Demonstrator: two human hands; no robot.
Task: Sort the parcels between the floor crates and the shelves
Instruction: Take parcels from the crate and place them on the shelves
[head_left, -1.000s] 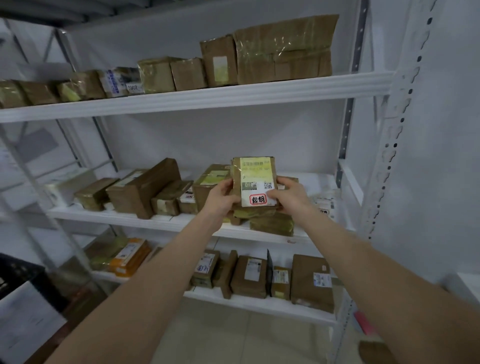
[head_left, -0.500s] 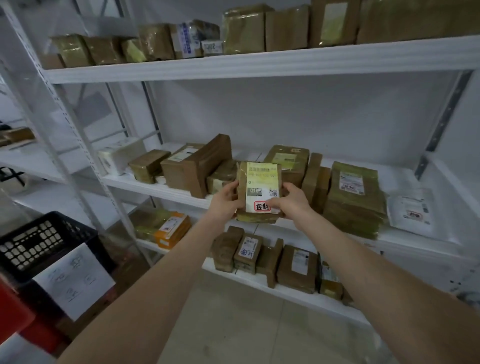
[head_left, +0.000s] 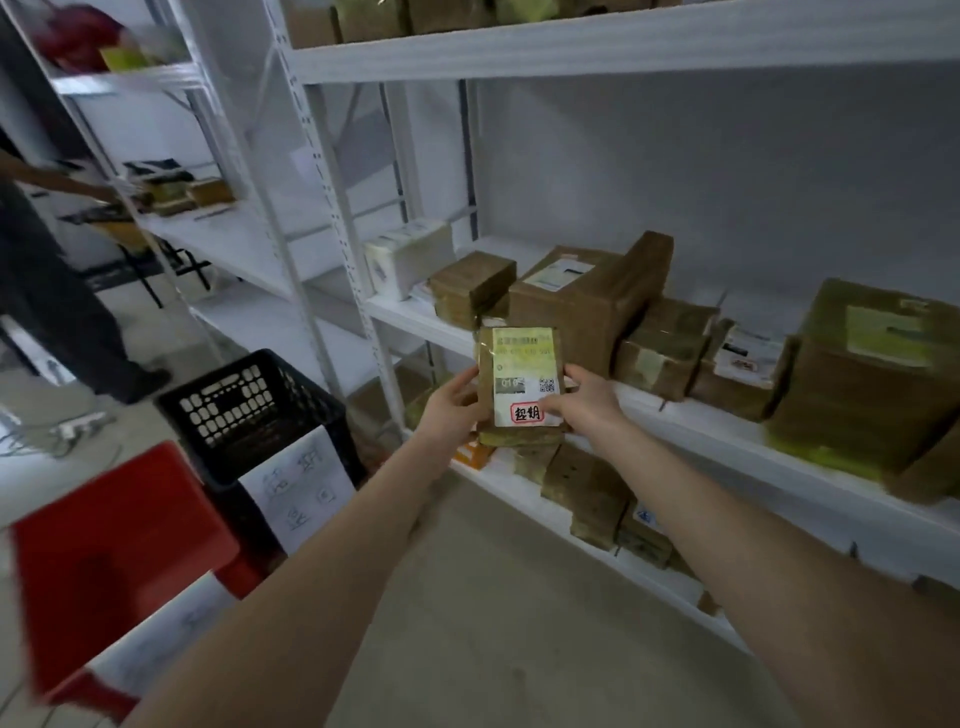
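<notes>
I hold a small brown parcel (head_left: 522, 382) upright in front of the white shelf unit (head_left: 675, 415); its pale label carries a red stamp. My left hand (head_left: 449, 408) grips its left edge and my right hand (head_left: 584, 402) grips its right edge, thumb over the label. Several brown taped parcels (head_left: 587, 299) lie on the middle shelf behind it, and more stand on the lower shelf (head_left: 592, 493). On the floor at lower left stand a black crate (head_left: 249, 410) and a red crate (head_left: 109, 545), each with a white paper sign.
Another person (head_left: 47, 291) stands at far left by a second shelf unit (head_left: 218, 234). Shelf uprights (head_left: 332, 218) stand between the two units. A top shelf (head_left: 597, 47) with parcels runs overhead. Bare concrete floor (head_left: 493, 649) lies below my arms.
The view has swung left and down, bringing the black and red crates into sight. Both hands keep hold of the parcel, which has come away from the shelf toward the left.
</notes>
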